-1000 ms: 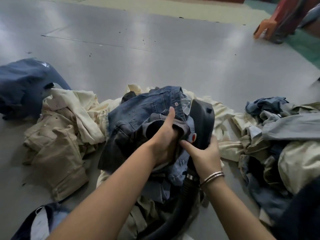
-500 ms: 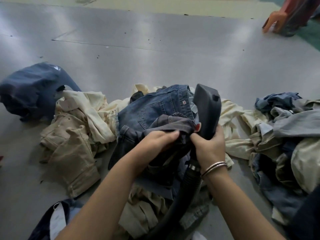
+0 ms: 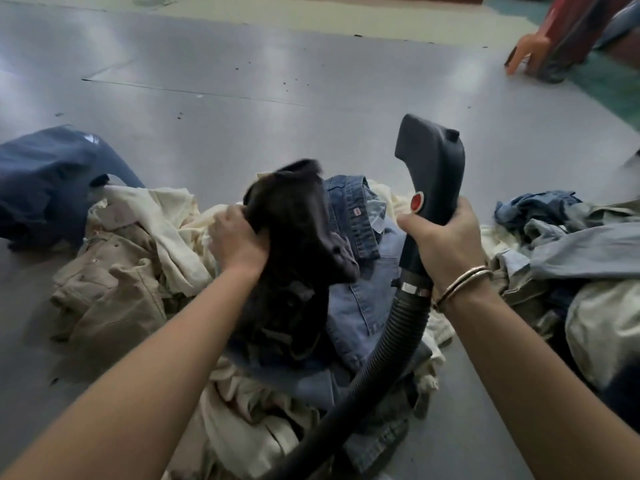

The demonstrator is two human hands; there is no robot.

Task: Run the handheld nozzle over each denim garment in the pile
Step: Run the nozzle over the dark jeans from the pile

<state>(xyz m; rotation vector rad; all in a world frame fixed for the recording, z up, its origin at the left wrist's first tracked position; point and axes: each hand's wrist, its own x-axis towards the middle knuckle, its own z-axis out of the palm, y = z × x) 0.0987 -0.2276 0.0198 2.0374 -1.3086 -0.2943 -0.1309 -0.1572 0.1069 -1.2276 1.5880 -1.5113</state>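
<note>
My right hand [image 3: 446,240] grips the handle of a black handheld nozzle [image 3: 431,168] with a red button; it stands upright above the pile, and its ribbed black hose [image 3: 391,344] runs down toward me. My left hand [image 3: 239,242] grips a dark, almost black denim garment [image 3: 294,244], lifted and blurred, left of the nozzle. Under it lies a blue denim garment [image 3: 360,289] on the central pile of cream and blue clothes [image 3: 249,424] on the grey floor.
Beige and cream garments [image 3: 114,282] lie left of the pile, with a navy garment [image 3: 45,178] beyond them. A second heap of blue and pale clothes [image 3: 575,251] lies at the right. An orange stool leg [image 3: 523,51] stands far right. Grey floor [image 3: 277,98] stretches ahead.
My left hand has pulled the dark garment up and to the left, off the blue denim. My right hand has raised the nozzle and moved it right, away from the cloth.
</note>
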